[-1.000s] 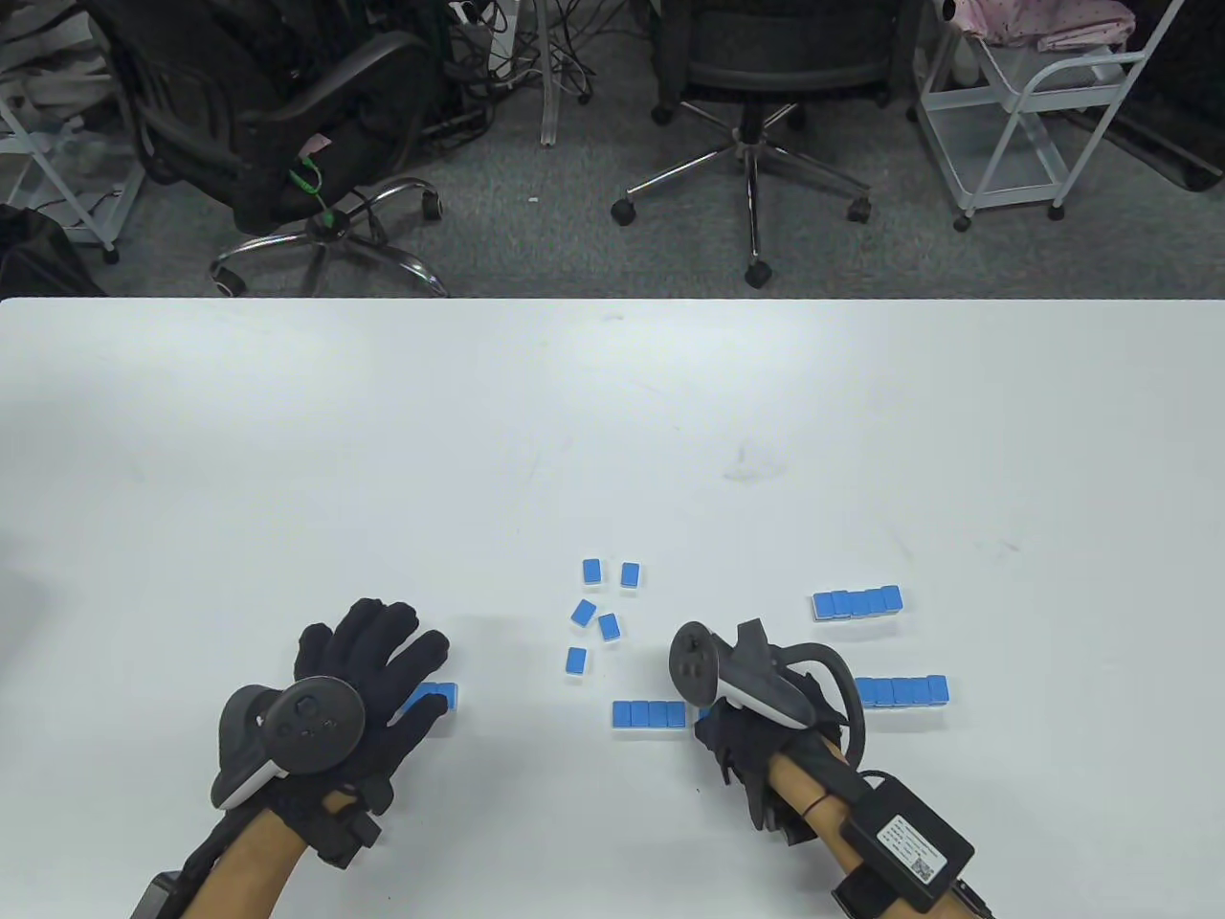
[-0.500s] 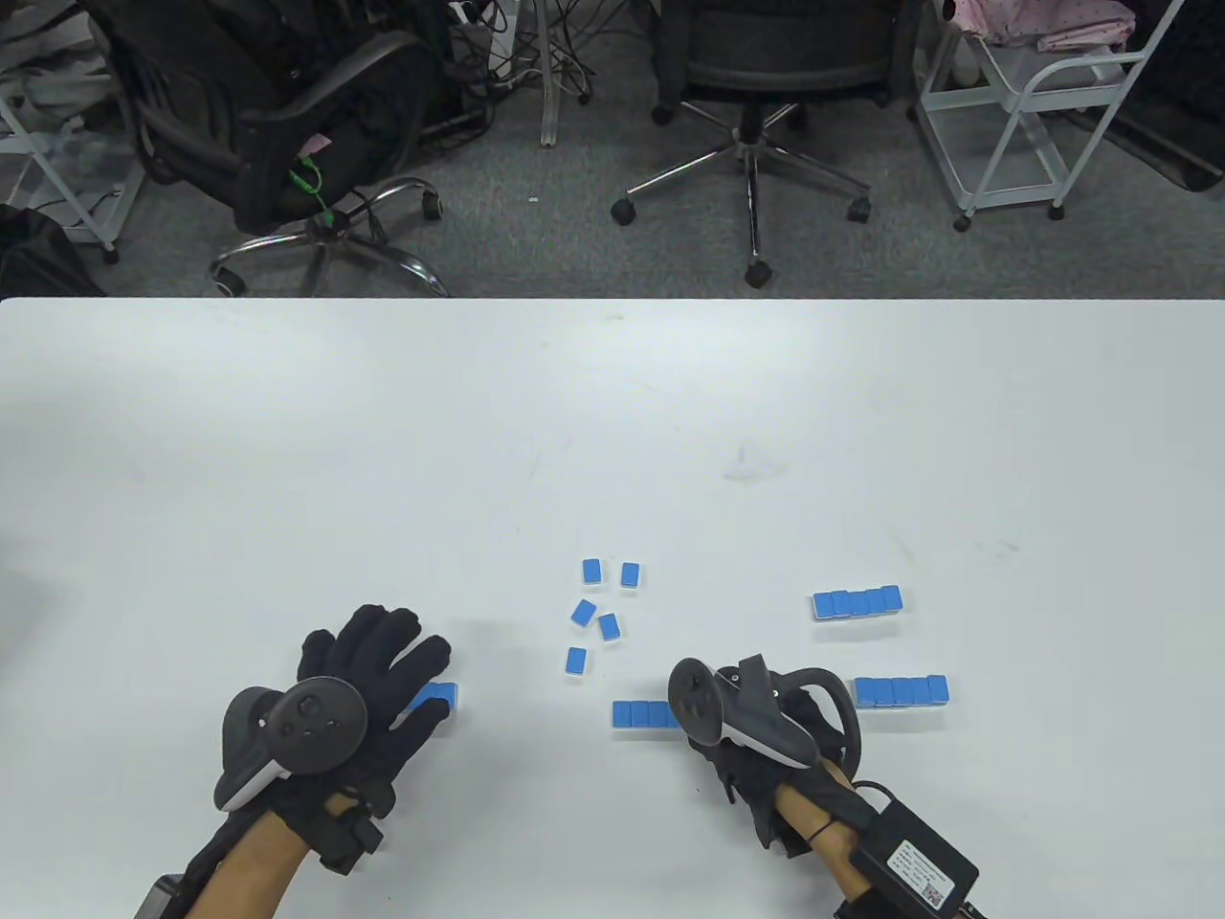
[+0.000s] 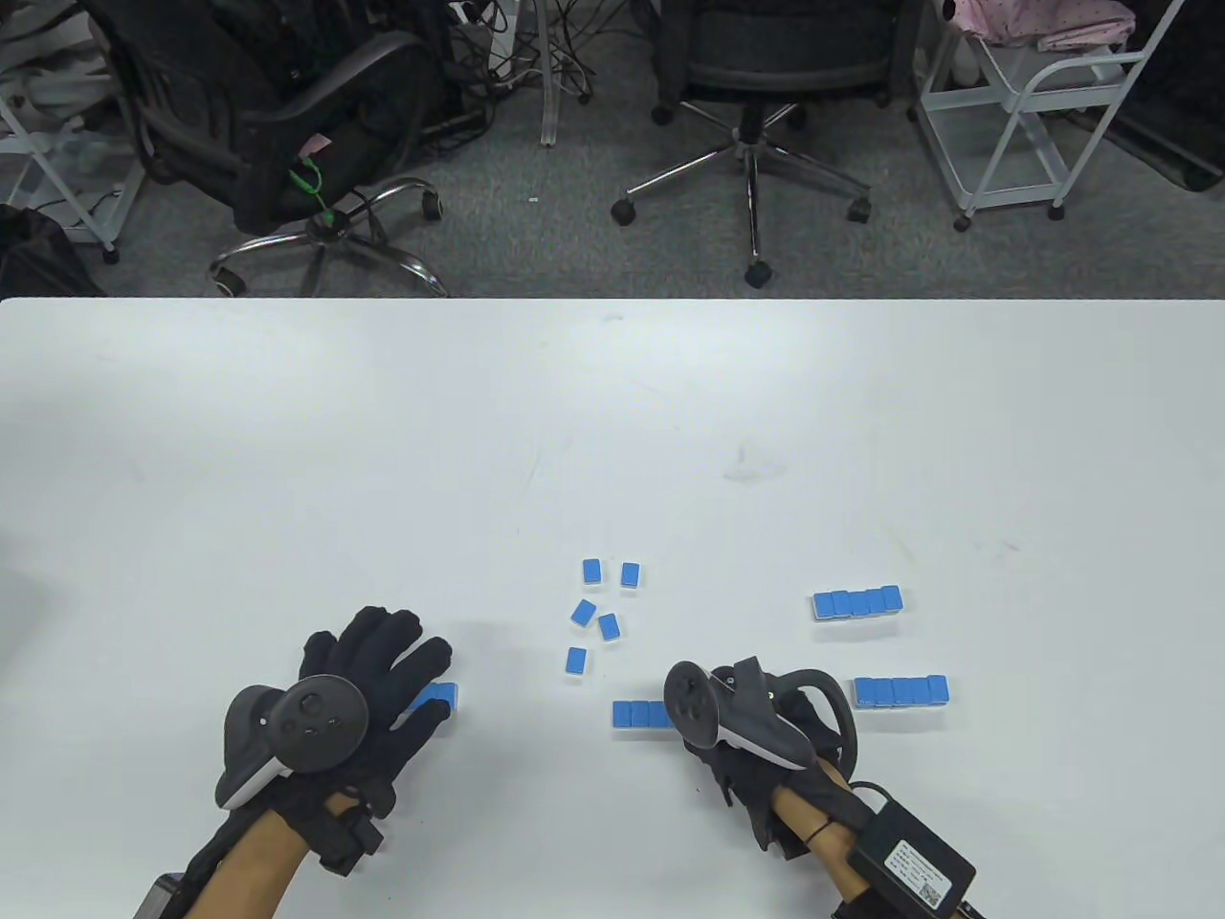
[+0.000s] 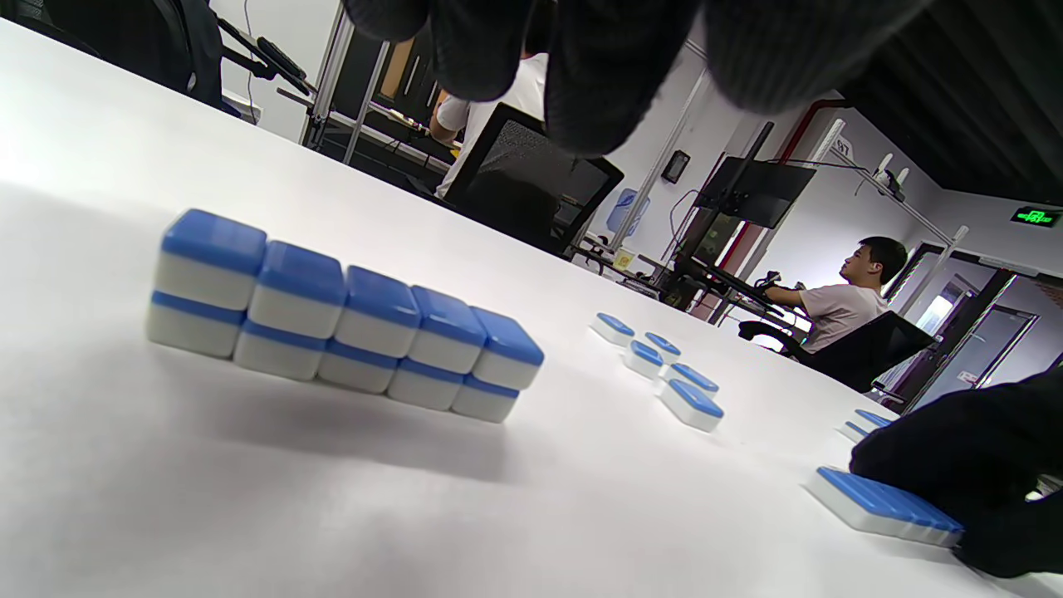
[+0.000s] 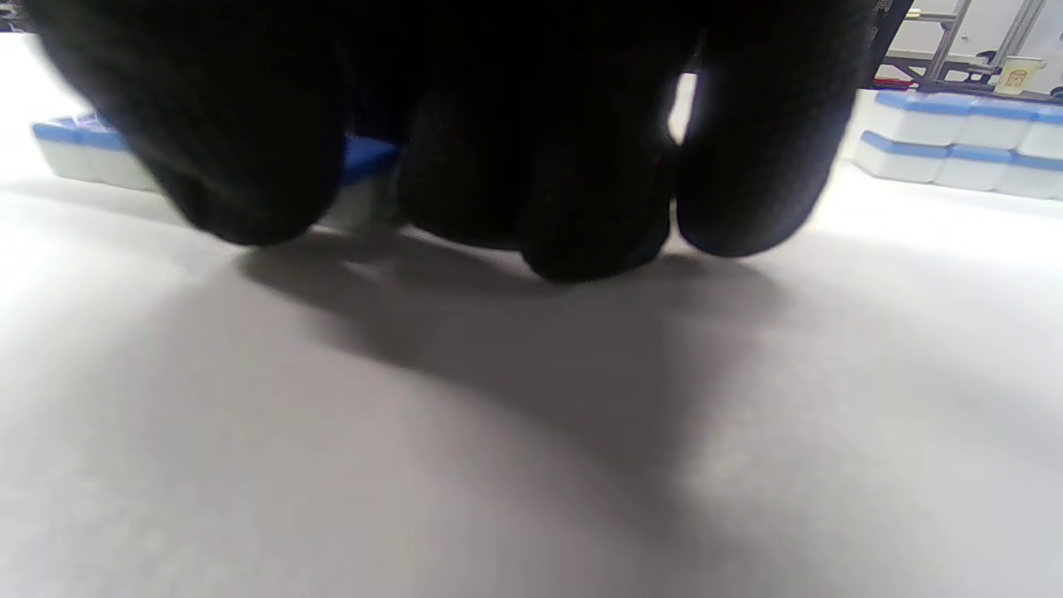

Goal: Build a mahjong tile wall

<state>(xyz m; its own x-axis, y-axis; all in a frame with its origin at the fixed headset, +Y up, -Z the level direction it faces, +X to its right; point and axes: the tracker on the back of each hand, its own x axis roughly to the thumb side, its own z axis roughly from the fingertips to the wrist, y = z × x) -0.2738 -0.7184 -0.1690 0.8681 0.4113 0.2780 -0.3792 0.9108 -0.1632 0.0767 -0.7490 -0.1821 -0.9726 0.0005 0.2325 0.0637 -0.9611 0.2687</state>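
Blue-backed mahjong tiles lie on the white table (image 3: 287,459). My left hand (image 3: 383,670) hovers open with spread fingers over a two-layer tile stack (image 3: 444,691); the left wrist view shows this stack (image 4: 349,320) five tiles long, with the fingertips (image 4: 606,83) above it and not touching. My right hand (image 3: 746,732) is curled down over the right end of a single tile row (image 3: 639,714). In the right wrist view its fingertips (image 5: 581,224) reach the table in front of a blue tile (image 5: 369,158). The left wrist view shows the glove on that row (image 4: 880,507).
Several loose tiles (image 3: 593,613) lie face down between the hands, also in the left wrist view (image 4: 664,374). Two finished tile rows stand at the right, one farther back (image 3: 857,603) and one nearer (image 3: 900,691). Office chairs and a cart stand beyond the table's far edge.
My right hand has slid a little to the left and now covers more of the single row's right end. The left hand has barely moved.
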